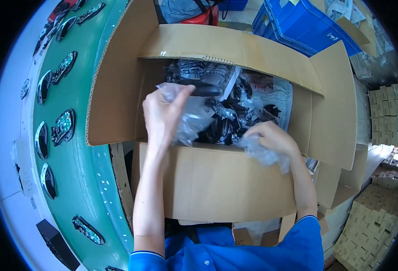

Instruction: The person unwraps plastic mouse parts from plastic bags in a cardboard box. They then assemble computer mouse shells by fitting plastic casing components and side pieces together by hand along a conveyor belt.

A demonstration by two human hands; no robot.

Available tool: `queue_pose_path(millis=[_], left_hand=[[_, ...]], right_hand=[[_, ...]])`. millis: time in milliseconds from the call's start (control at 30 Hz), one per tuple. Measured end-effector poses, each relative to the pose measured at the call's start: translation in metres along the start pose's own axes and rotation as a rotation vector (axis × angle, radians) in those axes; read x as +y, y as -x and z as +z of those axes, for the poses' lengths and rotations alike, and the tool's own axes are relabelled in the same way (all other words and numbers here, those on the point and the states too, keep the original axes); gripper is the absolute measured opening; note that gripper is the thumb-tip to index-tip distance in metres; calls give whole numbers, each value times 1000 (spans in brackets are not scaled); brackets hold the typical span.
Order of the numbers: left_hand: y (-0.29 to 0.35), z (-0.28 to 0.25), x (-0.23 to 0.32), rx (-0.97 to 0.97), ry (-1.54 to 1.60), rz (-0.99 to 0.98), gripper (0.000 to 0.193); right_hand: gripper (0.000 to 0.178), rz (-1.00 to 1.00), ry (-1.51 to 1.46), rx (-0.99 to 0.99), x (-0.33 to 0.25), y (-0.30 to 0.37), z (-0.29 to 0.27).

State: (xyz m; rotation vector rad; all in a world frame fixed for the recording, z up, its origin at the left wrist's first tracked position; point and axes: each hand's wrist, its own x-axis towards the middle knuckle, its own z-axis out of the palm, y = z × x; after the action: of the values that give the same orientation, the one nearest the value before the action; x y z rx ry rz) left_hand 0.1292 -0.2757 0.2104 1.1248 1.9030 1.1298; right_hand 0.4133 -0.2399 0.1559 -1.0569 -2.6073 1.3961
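Observation:
Over the open cardboard box (pixel 230 180), my left hand (pixel 162 110) is closed on a long black part (pixel 206 89), pinched between thumb and fingers. Crumpled clear plastic (pixel 192 119) hangs from the same hand, and whether the part is still partly inside it I cannot tell. My right hand (pixel 273 137), at the box's near right edge, has its fingers curled round a crumpled clear plastic bag (pixel 264 153). Inside the box lie several black parts (pixel 226 119) in clear wrapping, beside a printed paper sheet (pixel 282 101).
A green conveyor belt (pixel 84 180) on the left carries black shells and circuit boards (pixel 63 124). Beyond the box stand blue crates (pixel 293 27) and a red item (pixel 199 18). Stacked cartons (pixel 366 226) and another open box (pixel 343 180) are to the right.

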Motion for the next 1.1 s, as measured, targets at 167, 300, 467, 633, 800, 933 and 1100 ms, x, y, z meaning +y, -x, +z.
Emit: queue_pose_path(millis=[167, 300, 467, 633, 800, 933, 1100], left_hand=[[-5, 11, -63, -237, -761, 49, 16], [-8, 10, -65, -2, -776, 238, 30], [-14, 12, -32, -47, -716, 358, 33], [-24, 72, -66, -448, -1042, 648, 13], [-26, 134, -104, -572, -1131, 735, 15], [-31, 140, -113, -580, -1133, 785, 15], [-38, 104, -88, -320, -812, 576, 11]], right_hand=[[16, 308, 481, 596, 55, 24, -29], [18, 204, 191, 465, 35, -25, -3], [34, 528, 363, 386, 70, -75, -13], [40, 326, 726, 209, 92, -101, 5], [26, 287, 827, 212, 118, -109, 19], [19, 306, 595, 323, 96, -102, 6], [30, 401, -311, 652, 36, -52, -48]])
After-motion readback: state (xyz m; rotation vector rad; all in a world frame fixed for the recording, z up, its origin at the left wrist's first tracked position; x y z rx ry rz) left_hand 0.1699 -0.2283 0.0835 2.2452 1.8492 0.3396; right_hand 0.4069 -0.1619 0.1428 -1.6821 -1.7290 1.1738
